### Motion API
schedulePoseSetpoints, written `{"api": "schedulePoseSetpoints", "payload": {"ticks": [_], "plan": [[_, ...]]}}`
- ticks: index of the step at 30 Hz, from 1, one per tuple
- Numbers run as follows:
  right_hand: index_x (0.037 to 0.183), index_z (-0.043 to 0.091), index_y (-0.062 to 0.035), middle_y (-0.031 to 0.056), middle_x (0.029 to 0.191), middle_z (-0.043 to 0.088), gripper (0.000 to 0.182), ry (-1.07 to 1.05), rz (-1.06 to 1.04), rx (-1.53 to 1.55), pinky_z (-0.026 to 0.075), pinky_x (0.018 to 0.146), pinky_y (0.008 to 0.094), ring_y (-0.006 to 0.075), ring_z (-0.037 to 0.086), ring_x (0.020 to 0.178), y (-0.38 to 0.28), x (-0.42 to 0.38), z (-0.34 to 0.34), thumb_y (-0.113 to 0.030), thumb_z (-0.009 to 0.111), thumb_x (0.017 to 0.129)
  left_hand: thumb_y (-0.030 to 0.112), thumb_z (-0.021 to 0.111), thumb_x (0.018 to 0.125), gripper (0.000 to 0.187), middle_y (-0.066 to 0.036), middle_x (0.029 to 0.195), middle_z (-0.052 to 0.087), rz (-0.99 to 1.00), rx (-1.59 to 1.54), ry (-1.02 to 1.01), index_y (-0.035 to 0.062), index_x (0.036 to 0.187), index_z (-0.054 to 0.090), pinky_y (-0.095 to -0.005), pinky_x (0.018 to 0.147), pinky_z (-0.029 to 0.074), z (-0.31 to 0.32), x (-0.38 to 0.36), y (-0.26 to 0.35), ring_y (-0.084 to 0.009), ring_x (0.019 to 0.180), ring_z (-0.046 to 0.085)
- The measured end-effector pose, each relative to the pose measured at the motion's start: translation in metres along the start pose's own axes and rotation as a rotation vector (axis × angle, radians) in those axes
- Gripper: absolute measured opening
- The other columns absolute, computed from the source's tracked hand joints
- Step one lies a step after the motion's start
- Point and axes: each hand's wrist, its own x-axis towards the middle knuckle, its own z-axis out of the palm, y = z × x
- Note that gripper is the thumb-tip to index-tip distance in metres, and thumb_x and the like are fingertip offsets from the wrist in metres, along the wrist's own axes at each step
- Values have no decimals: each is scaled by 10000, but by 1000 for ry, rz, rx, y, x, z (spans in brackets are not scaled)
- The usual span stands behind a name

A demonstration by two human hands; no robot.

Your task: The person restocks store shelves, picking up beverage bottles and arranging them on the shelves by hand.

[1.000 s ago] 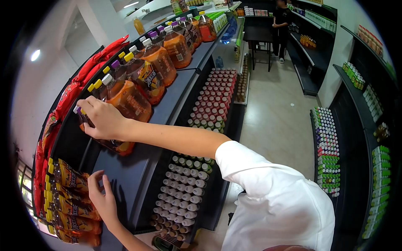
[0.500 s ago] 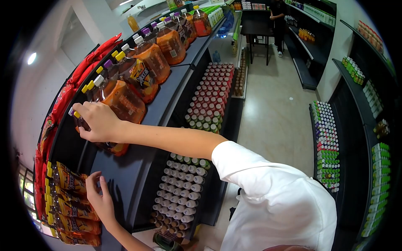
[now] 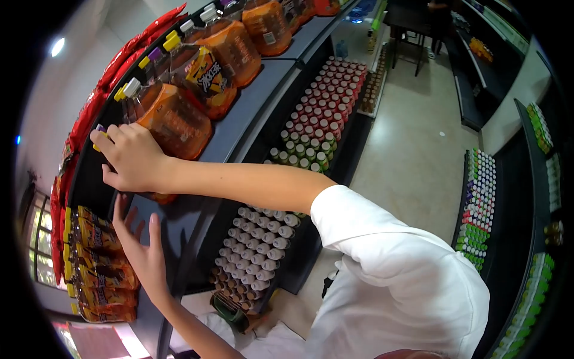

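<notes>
My right hand [image 3: 136,157] reaches across the shelf, its fingers curled over the top of a large iced tea bottle [image 3: 164,197]. The hand and forearm hide most of that bottle; a little of its amber base shows below. Just below it, my left hand [image 3: 142,248] is held open over the shelf, fingers spread, with nothing in it. Left of the left hand stand smaller iced tea bottles [image 3: 104,272] with yellow caps and orange-and-black labels. Above the right hand is another large amber bottle [image 3: 176,122] with a white cap.
Large bottles such as a black-labelled one [image 3: 206,78] line the grey shelf [image 3: 251,110]. Red packages [image 3: 98,99] hang behind it. White-capped bottles [image 3: 254,248] and red drink bottles [image 3: 326,99] fill the lower shelf. Across the aisle floor [image 3: 397,137] are more stocked shelves; a person stands by a dark table [image 3: 406,24].
The view has shifted. My left hand has moved up towards my right hand, its fingers spreading wider. The right hand stays at the top of the large bottle.
</notes>
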Motion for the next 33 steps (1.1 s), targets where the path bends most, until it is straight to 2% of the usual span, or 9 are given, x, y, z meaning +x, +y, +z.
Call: {"api": "schedulePoseSetpoints", "payload": {"ticks": [4, 8, 10, 14, 15, 16, 18, 19, 33], "plan": [[1248, 559, -37, 162, 943, 628, 570, 13, -15, -38, 525, 752, 449, 338, 650, 847, 0, -1, 2, -294, 726, 768, 106, 763, 896, 800, -162, 1578, 366, 28, 67, 92, 17, 1565, 333, -411, 1101, 433, 22, 26, -1, -303, 1356, 482], [1298, 558, 7, 204, 944, 645, 646, -56, -70, -39, 522, 744, 440, 330, 655, 826, 4, -2, 1, -335, 716, 773, 143, 891, 718, 1059, -173, 1547, 386, 105, 129, 209, -7, 1574, 285, -400, 1154, 393, 39, 46, -20, -317, 1436, 377], [1305, 559, -26, 195, 914, 644, 642, -54, -72, -48, 524, 723, 421, 313, 670, 836, 7, -2, 5, -336, 722, 767, 181, 896, 710, 1062, -190, 1531, 395, 172, 180, 226, -1, 1565, 294, -401, 1181, 349, 39, 57, -40, -343, 1434, 382], [1309, 556, 20, 213, 1035, 672, 545, -10, -71, 74, 570, 773, 403, 310, 687, 866, 6, 2, -7, -251, 705, 861, 120, 857, 749, 973, -150, 1511, 371, 204, 322, 175, -1, 1522, 278, -332, 1147, 343, 37, 69, -35, -234, 1416, 393], [1377, 496, 19, 231, 1103, 635, 646, -44, -72, 45, 571, 819, 429, 369, 672, 926, 6, 1, -4, -287, 685, 840, 283, 746, 917, 679, -181, 1397, 533, 313, 185, 208, 9, 1433, 401, -363, 1066, 428, 42, 74, -34, -268, 1317, 529], [1374, 503, 18, 219, 1073, 642, 641, -49, -77, -6, 573, 802, 420, 347, 676, 903, 6, 0, -4, -285, 695, 842, 283, 746, 917, 679, -181, 1397, 533, 280, 211, 216, 9, 1433, 401, -363, 1066, 428, 50, 72, -33, -268, 1317, 529], [1373, 504, 17, 214, 1073, 644, 647, -75, -63, 40, 575, 792, 416, 339, 678, 905, 6, 1, -5, -291, 699, 838, 50, 733, 862, 792, -141, 1392, 493, 190, 66, 375, 25, 1537, 319, -345, 1042, 455, 60, 65, -29, -233, 1217, 551], [1370, 509, 16, 205, 1067, 646, 650, -70, -72, 40, 577, 784, 412, 333, 680, 901, 6, 0, -5, -297, 705, 835, 93, 778, 852, 938, -161, 1516, 393, 43, -62, 244, 5, 1577, 190, -361, 1178, 328, 52, 62, -15, -255, 1425, 385], [1336, 527, 10, 191, 1046, 628, 611, -28, -68, 176, 580, 799, 414, 337, 670, 946, 9, 1, -7, -267, 727, 828, 179, 771, 895, 944, -238, 1562, 355, 133, 318, 432, -25, 1584, 161, -387, 1188, 315, 70, 61, -40, -339, 1445, 380]]}}
